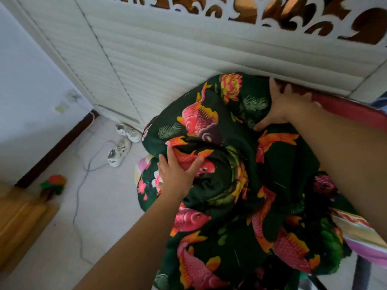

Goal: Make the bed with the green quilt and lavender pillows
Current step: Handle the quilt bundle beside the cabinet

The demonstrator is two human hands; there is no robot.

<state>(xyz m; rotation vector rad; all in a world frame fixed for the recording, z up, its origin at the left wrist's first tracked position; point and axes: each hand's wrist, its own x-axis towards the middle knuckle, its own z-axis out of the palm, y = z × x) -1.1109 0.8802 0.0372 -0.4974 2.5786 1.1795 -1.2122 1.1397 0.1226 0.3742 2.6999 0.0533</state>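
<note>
Green quilt (240, 174) bunched against headboard (167, 49); left hand (178, 174) and right hand (282, 105) both clutch folds—find one edge, then spread away from headboard.

The quilt (240, 185) runs off the bottom edge. Its folds hide the right hand's (280, 107) fingertips. The toy (53, 183) on the floor is blurred.

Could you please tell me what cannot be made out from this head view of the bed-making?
- Lavender pillows: none can be made out; the bunched green quilt fills the bed area.
- Right hand: its fingertips sink into quilt folds, so the grip is unclear.
- Mattress surface: hidden under the quilt.
- Colourful object on the floor: too blurred to identify.
- White cable: both ends lost from sight.
</note>
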